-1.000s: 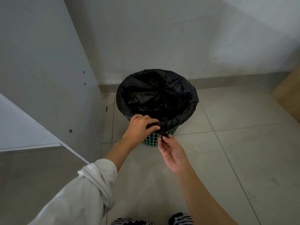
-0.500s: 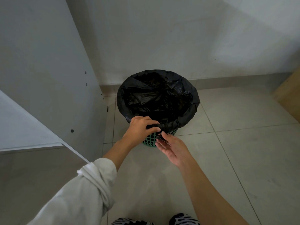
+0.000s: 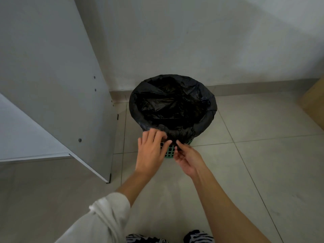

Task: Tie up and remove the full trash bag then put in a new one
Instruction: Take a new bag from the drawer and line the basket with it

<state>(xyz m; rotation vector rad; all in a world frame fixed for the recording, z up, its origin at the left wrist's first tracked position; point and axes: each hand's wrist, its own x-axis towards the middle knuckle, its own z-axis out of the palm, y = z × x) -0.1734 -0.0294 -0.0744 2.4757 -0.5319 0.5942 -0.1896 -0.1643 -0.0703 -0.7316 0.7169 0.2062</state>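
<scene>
Head view, looking down at tiled floor (image 3: 263,172) in a corner. Black trash bag (image 3: 173,104) lining a green mesh bin (image 3: 170,151), mouth of bag wide and folded over the rim, not tied. Bin standing on the floor close to the white wall (image 3: 192,41), just beside a grey cabinet panel (image 3: 52,76) on the left. Bag gathered into a small bunch at the near edge of the rim.

Left hand (image 3: 151,151) over that near edge, palm down, fingers (image 3: 163,137) spread and loosely curled, tips touching or nearly touching the bunched plastic; not closed on it, as far as seen. Right hand (image 3: 187,158) just beside, palm turned up and half open, forefinger and thumb reaching to the same bunch; hard to tell whether pinching the plastic or only touching, because of blur and dark colour. Both hands close together, almost meeting at the rim.

White sleeve (image 3: 105,218) pushed up on the left forearm; right forearm bare. Striped slippers (image 3: 198,236) at the bottom edge. Brown box-like thing (image 3: 313,102) at far right.
</scene>
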